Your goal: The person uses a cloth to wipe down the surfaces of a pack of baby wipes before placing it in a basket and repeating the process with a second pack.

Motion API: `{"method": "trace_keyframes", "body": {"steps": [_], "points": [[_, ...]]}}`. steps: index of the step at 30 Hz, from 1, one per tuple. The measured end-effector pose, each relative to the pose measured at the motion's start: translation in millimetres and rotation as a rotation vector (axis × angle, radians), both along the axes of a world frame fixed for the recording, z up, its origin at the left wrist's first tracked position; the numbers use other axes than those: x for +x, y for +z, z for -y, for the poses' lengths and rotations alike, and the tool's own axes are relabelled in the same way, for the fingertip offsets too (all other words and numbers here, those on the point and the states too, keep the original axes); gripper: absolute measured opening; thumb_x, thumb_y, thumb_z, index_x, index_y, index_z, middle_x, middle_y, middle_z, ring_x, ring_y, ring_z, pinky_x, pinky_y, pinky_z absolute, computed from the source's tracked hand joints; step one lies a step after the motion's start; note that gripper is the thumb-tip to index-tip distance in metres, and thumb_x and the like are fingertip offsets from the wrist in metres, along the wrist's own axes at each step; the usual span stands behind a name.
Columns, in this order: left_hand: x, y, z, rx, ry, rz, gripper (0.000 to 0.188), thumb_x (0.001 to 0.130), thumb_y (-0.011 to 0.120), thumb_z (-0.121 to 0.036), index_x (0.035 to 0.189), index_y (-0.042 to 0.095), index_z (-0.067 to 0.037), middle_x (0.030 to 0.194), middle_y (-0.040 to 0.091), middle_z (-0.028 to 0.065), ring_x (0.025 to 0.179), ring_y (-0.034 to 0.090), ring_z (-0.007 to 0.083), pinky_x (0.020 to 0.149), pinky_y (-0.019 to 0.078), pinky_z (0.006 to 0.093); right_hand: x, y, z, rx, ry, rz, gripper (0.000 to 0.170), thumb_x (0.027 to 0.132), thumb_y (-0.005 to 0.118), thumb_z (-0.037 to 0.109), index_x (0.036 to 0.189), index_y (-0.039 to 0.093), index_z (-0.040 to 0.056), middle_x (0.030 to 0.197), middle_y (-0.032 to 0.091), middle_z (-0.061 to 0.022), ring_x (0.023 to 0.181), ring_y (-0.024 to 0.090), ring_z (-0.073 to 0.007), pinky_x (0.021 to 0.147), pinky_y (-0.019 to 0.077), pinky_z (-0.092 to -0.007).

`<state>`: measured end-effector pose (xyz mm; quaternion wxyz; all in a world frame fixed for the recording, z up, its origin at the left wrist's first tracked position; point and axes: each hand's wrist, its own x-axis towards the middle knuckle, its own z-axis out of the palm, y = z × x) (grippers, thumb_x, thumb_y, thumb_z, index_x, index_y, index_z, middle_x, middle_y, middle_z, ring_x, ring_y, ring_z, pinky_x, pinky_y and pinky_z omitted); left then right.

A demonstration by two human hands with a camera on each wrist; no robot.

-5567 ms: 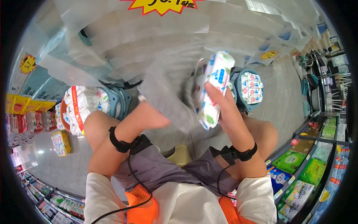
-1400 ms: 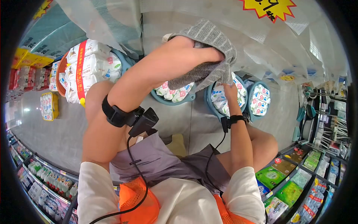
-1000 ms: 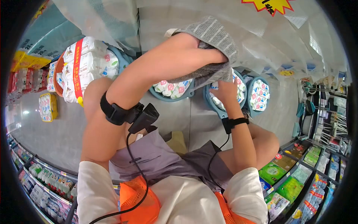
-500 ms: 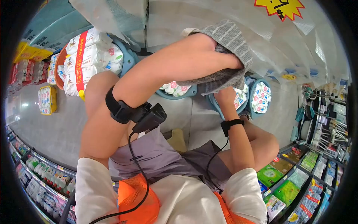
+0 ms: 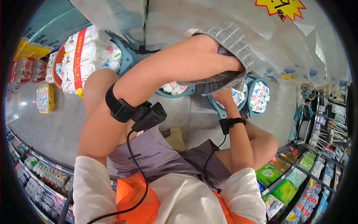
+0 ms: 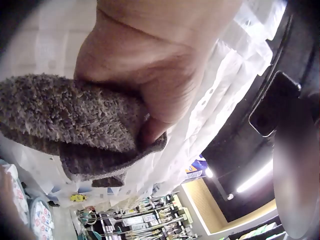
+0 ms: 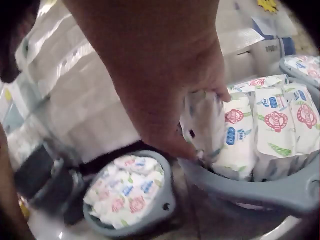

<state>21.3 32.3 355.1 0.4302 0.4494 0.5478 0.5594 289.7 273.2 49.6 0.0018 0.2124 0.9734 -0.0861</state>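
My left hand [image 6: 145,60] grips a grey striped, fuzzy cloth [image 5: 240,48], bunched and hanging over the basins. In the left wrist view the cloth's plush side [image 6: 65,112] faces the camera and the thumb presses into its fold. My right hand [image 5: 225,97] reaches into a blue-grey basin [image 7: 250,187] below the cloth. In the right wrist view its fingers and thumb pinch a white pack of wipes [image 7: 202,120] at the basin's near side. More upright packs [image 7: 275,117] with red and blue print stand tightly beside it.
A second basin of packs [image 7: 165,210] stands to the left, another basin [image 5: 265,112] to the right. An orange tub [image 5: 59,69] with stacked wipes and a yellow basket [image 5: 52,104] are at left. Translucent plastic sheeting [image 5: 179,22] hangs in front; shelves [image 5: 276,179] line the right.
Several seconds ago my right hand held a raised wipes pack beside the blurred cloth. Now it is down in the basin. Over the last second the cloth shifts slightly right.
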Motion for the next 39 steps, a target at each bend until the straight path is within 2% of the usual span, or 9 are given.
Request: {"method": "trace_keyframes", "body": {"steps": [5, 10, 15, 16, 21, 26, 33, 34, 39], "points": [[-0.6, 12.5, 3.6, -0.003, 0.027, 0.01, 0.038, 0.094, 0.069, -0.032, 0.118, 0.076, -0.003, 0.107, 0.078, 0.0125, 0.096, 0.071, 0.0213, 0.086, 0.054, 0.035, 2.4, -42.5, -42.6, 0.005, -0.27, 0.082, 0.1, 0.086, 0.08, 0.042, 0.159, 0.033, -0.0074, 0.17, 0.023, -0.0331, 0.157, 0.023, -0.0537, 0.126, 0.0274, -0.0577], [0.4, 17.2, 6.1, -0.084, 0.024, 0.038, 0.036, 0.095, 0.069, -0.028, 0.121, 0.075, -0.003, 0.106, 0.077, 0.0098, 0.094, 0.069, 0.0187, 0.086, 0.0534, 0.0345, 4.6, -82.6, -43.2, 0.193, -0.254, 0.15, 0.103, 0.092, 0.074, 0.039, 0.163, 0.02, -0.0132, 0.174, 0.014, -0.033, 0.161, 0.014, -0.052, 0.125, 0.0271, -0.0623], [2.0, 8.9, 1.9, -0.02, 0.013, 0.015, 0.035, 0.095, 0.069, -0.027, 0.121, 0.075, -0.005, 0.106, 0.077, 0.0075, 0.093, 0.068, 0.0169, 0.085, 0.053, 0.0332, -33.1, 19.0, 36.3, 0.102, -0.379, -0.108, 0.11, 0.086, 0.081, 0.037, 0.164, 0.019, -0.0109, 0.176, 0.01, -0.0294, 0.164, 0.008, -0.0476, 0.124, 0.0293, -0.0649], [2.1, 7.9, 1.6, -0.022, 0.006, 0.03, 0.035, 0.095, 0.069, -0.027, 0.121, 0.075, -0.005, 0.106, 0.077, 0.0073, 0.093, 0.068, 0.0164, 0.085, 0.0529, 0.0331, -32.6, 26.7, 38.9, 0.162, -0.375, 0.088, 0.107, 0.091, 0.076, 0.045, 0.165, 0.021, -0.009, 0.177, 0.01, -0.0268, 0.164, 0.009, -0.0458, 0.124, 0.0285, -0.0653], [0.8, 2.5, 1.4, -0.002, 0.024, 0.006, 0.034, 0.095, 0.07, -0.028, 0.12, 0.076, -0.006, 0.102, 0.077, 0.0067, 0.09, 0.067, 0.0149, 0.083, 0.0527, 0.0327, -27.7, -30.9, 24.4, 0.284, -0.368, -0.001, 0.096, 0.099, 0.066, 0.046, 0.165, 0.023, -0.0079, 0.178, 0.01, -0.0254, 0.165, 0.01, -0.0433, 0.125, 0.0234, -0.0667], [0.3, 3.1, 1.3, -0.065, 0.061, 0.039, 0.032, 0.093, 0.07, -0.025, 0.115, 0.077, -0.003, 0.097, 0.076, 0.0054, 0.086, 0.066, 0.0147, 0.079, 0.0523, 0.0316, -32.6, -17.7, 36.3, 0.204, -0.349, 0.026, 0.095, 0.107, 0.048, 0.06, 0.166, 0.02, -0.0088, 0.177, 0.01, -0.0267, 0.165, 0.006, -0.0426, 0.128, 0.0066, -0.0671], [2.0, -5.8, -4.3, -0.203, 0.097, 0.161, 0.034, 0.095, 0.071, -0.027, 0.113, 0.077, 0.0, 0.098, 0.077, 0.0036, 0.085, 0.067, 0.013, 0.076, 0.052, 0.0305, -37.8, -21.7, 31.4, 0.173, -0.384, 0.066, 0.105, 0.104, 0.044, 0.07, 0.165, 0.018, -0.0113, 0.177, 0.008, -0.0283, 0.165, 0.004, -0.044, 0.124, 0.0042, -0.0741], [1.2, -10.5, -5.6, -0.228, 0.104, 0.179, 0.035, 0.095, 0.071, -0.029, 0.114, 0.077, 0.0, 0.099, 0.077, 0.0038, 0.086, 0.068, 0.0129, 0.077, 0.0522, 0.0302, -40.9, -24.2, 27.7, 0.087, -0.431, 0.127, 0.105, 0.099, 0.05, 0.066, 0.168, 0.016, -0.0064, 0.179, -0.003, -0.0231, 0.165, -0.009, -0.0414, 0.124, 0.0031, -0.0741], [4.4, -2.3, -7.9, -0.285, 0.127, 0.185, 0.042, 0.097, 0.071, -0.034, 0.12, 0.075, 0.001, 0.107, 0.077, 0.0062, 0.092, 0.069, 0.0133, 0.081, 0.0526, 0.0289, -35.6, -18.5, 35.6, 0.094, -0.421, 0.172, 0.113, 0.099, 0.046, 0.076, 0.166, 0.018, -0.0106, 0.177, 0.006, -0.0279, 0.164, 0.003, -0.0453, 0.125, 0.0075, -0.0722]]}}
